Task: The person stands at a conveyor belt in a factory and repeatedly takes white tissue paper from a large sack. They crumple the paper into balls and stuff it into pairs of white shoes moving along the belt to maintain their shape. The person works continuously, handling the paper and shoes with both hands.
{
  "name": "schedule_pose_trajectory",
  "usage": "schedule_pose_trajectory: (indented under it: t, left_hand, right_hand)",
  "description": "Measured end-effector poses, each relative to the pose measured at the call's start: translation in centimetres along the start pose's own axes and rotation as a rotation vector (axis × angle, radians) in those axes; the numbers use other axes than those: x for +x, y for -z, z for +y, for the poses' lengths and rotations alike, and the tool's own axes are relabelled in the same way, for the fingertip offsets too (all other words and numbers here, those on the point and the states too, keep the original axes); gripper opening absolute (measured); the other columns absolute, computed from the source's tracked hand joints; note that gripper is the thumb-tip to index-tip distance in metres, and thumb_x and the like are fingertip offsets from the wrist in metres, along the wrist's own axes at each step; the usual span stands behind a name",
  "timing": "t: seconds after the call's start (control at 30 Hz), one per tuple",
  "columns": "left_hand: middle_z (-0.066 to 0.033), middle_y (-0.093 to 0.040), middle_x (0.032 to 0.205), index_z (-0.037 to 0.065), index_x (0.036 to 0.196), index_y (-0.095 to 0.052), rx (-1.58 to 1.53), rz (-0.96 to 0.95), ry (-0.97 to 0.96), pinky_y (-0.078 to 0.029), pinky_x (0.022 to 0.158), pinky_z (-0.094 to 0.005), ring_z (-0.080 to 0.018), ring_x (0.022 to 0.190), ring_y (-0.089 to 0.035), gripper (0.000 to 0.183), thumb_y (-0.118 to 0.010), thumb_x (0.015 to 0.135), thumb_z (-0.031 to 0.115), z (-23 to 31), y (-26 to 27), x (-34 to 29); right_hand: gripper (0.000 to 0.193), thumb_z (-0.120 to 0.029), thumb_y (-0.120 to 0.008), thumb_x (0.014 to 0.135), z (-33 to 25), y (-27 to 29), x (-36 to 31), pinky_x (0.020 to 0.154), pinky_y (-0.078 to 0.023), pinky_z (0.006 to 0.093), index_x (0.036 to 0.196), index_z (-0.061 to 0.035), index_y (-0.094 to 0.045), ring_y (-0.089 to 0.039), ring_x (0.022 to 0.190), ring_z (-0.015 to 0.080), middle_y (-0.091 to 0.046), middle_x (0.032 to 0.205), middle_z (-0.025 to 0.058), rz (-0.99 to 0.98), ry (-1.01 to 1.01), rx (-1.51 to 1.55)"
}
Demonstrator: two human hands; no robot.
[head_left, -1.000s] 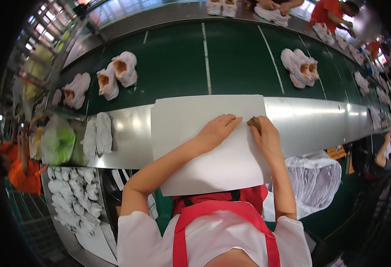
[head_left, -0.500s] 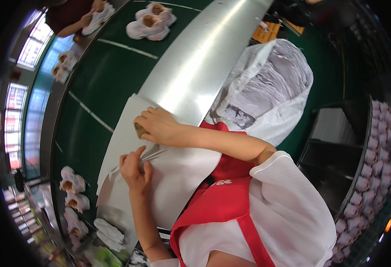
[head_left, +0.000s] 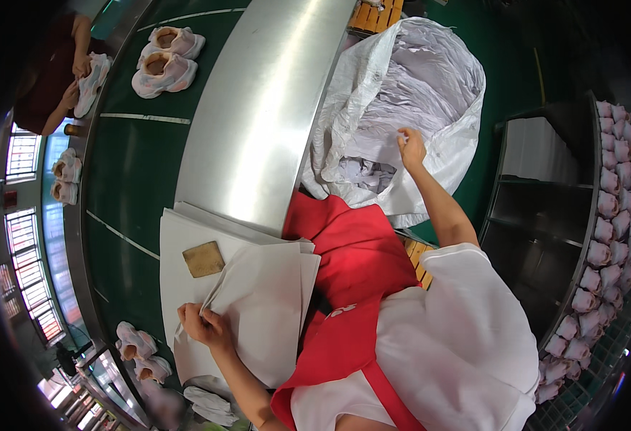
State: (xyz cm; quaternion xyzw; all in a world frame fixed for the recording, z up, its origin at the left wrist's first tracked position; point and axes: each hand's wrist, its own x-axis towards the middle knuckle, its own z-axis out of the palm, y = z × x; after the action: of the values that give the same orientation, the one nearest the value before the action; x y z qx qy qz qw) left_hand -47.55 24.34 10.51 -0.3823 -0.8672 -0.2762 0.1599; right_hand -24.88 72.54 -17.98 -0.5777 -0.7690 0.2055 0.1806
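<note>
A stack of white paper sheets (head_left: 179,287) lies at the near end of a metal surface. My left hand (head_left: 207,328) is closed on the folded edge of the top white paper sheet (head_left: 261,287), which is bent over. Just above that fold, a flat, square brownish block (head_left: 203,259) rests on the stack. My right hand (head_left: 411,149) reaches out over a large white woven sack (head_left: 466,154), fingers bent and slightly apart, with nothing visible in them. Crumpled pale paper (head_left: 416,93) fills the sack.
Beyond the stack runs the shiny metal surface (head_left: 247,108). Left of it, a green conveyor belt (head_left: 132,158) carries paper-stuffed shoes (head_left: 164,72). Another person's hands (head_left: 77,82) hold a shoe at far left. On the right, a rack (head_left: 538,194) stands beside many wrapped bundles (head_left: 606,208).
My right hand has left the brownish block on the stack and swung right, over the sack. My left hand has closed on the sheet's fold. The whole view has shifted.
</note>
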Motion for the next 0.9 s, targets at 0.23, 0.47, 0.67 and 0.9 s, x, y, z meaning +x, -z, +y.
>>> schedule_pose_trajectory:
  t: [0.23, 0.47, 0.67, 0.9]
  left_hand:
    - [-0.0098, -0.039, 0.06, 0.002, 0.065, -0.043, 0.009, -0.025, 0.022, -0.033, 0.058, -0.038, -0.028, 0.06, -0.037, 0.033, -0.045, 0.09, 0.023, -0.5, 0.2, -0.6]
    - [-0.01, -0.039, 0.06, 0.002, 0.065, -0.042, 0.003, -0.028, 0.036, -0.033, 0.058, -0.0375, -0.0277, 0.059, -0.037, 0.033, -0.045, 0.09, 0.023, -0.5, 0.2, -0.5]
    - [-0.0126, -0.037, 0.062, -0.002, 0.069, -0.043, -0.001, -0.057, -0.039, -0.031, 0.054, -0.0369, -0.0275, 0.06, -0.039, 0.025, -0.044, 0.089, 0.013, -0.5, 0.5, -0.2]
    - [-0.0099, -0.04, 0.058, 0.003, 0.066, -0.047, -0.052, -0.062, 0.043, -0.032, 0.054, -0.0358, -0.0269, 0.057, -0.039, 0.024, -0.051, 0.085, 0.017, -0.2, 0.7, 0.0]
  right_hand:
    - [0.028, -0.012, -0.069, 0.071, 0.2, -0.5, 3.3, 0.075, -0.046, 0.0382, 0.098, -0.0173, -0.062, -0.055, 0.091, 0.0258, -0.053, 0.093, 0.0063, 0.05, 0.201, -0.109]
    - [0.025, -0.013, -0.07, 0.068, 1.8, -0.9, 4.3, 0.08, -0.042, 0.039, 0.092, -0.0161, -0.063, -0.054, 0.091, 0.0232, -0.055, 0.091, 0.0048, 0.011, 0.296, -0.368]
    - [0.015, -0.019, -0.057, 0.083, 1.8, 0.4, 1.5, 0.075, -0.042, 0.0403, 0.088, -0.0065, -0.051, -0.058, 0.082, 0.027, -0.06, 0.079, 0.0105, -0.128, 0.715, -0.349]
    - [0.02, -0.023, -0.053, 0.089, -4.6, 8.1, -2.0, 0.057, -0.042, 0.0495, 0.094, -0.004, -0.047, -0.059, 0.066, 0.0397, -0.059, 0.07, 0.0209, -0.346, 0.49, -0.12]
